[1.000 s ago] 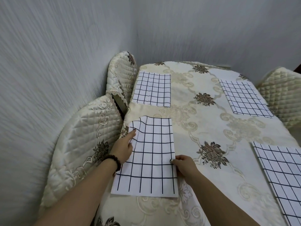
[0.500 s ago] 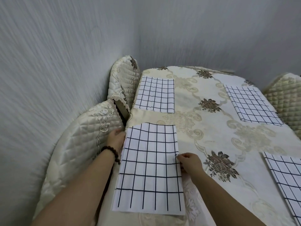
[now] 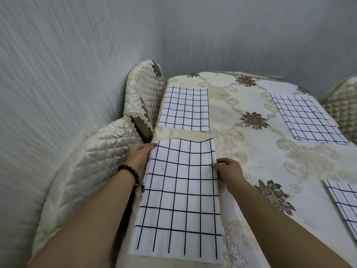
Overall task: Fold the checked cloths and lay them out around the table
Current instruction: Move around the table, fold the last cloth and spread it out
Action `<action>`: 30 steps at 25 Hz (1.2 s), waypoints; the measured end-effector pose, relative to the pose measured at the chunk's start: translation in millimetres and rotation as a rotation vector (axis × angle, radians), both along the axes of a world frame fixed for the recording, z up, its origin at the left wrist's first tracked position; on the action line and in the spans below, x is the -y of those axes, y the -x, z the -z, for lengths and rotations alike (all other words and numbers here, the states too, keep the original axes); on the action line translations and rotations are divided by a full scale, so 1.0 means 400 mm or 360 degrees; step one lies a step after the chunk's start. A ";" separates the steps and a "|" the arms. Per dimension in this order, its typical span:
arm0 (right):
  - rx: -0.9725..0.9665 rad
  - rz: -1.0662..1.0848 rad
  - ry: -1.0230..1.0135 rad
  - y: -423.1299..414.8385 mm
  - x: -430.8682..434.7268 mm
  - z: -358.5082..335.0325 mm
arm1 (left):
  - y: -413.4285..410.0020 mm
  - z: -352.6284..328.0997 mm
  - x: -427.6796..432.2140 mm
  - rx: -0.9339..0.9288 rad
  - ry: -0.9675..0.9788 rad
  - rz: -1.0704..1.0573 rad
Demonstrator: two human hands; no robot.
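Note:
The nearest folded checked cloth point(image 3: 179, 200), white with dark grid lines, lies flat at the near left edge of the table point(image 3: 257, 157). My left hand point(image 3: 140, 157) holds its left edge near the far corner, with the fingertips tucked at the cloth's edge. On the other side, my right hand point(image 3: 228, 169) pinches the right edge. The cloth's far edge is slightly wavy. Three more folded checked cloths lie around the table: far left point(image 3: 185, 109), far right point(image 3: 309, 120) and near right point(image 3: 345, 206), the last cut off by the frame.
A cream tablecloth with brown flower patterns covers the table. Quilted cream chair backs stand close against it: one by my left arm point(image 3: 87, 171), one further along the left side point(image 3: 143, 93), one at the far right point(image 3: 342, 105). Grey walls close in behind.
My left hand came off the top of the near cloth and took its left edge. The cloth flattened and shifted a little further onto the table. My right hand kept hold of the right edge.

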State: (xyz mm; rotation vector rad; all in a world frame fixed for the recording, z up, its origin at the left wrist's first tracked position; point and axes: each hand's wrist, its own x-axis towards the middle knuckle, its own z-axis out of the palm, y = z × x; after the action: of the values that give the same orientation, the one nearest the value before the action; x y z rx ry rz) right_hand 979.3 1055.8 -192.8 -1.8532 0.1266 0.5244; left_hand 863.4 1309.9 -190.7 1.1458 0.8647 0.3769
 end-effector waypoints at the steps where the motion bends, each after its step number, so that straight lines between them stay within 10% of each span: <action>1: -0.0007 -0.0001 -0.0025 -0.005 0.001 -0.001 | -0.005 0.000 -0.008 0.0019 -0.0027 -0.0010; 20: -0.0261 -0.0158 -0.0098 0.028 0.065 -0.020 | 0.162 -0.037 0.071 -0.0407 0.0058 0.0063; 30: -0.0002 -0.0042 0.0366 0.200 0.186 -0.001 | 0.342 -0.030 0.166 -0.0906 -0.0582 0.0377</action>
State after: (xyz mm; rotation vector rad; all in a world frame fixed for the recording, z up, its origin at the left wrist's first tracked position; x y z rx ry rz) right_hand 899.3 981.5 -192.3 -2.0809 0.1691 0.5478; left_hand 726.7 1243.5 -178.5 1.7211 1.1640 0.0010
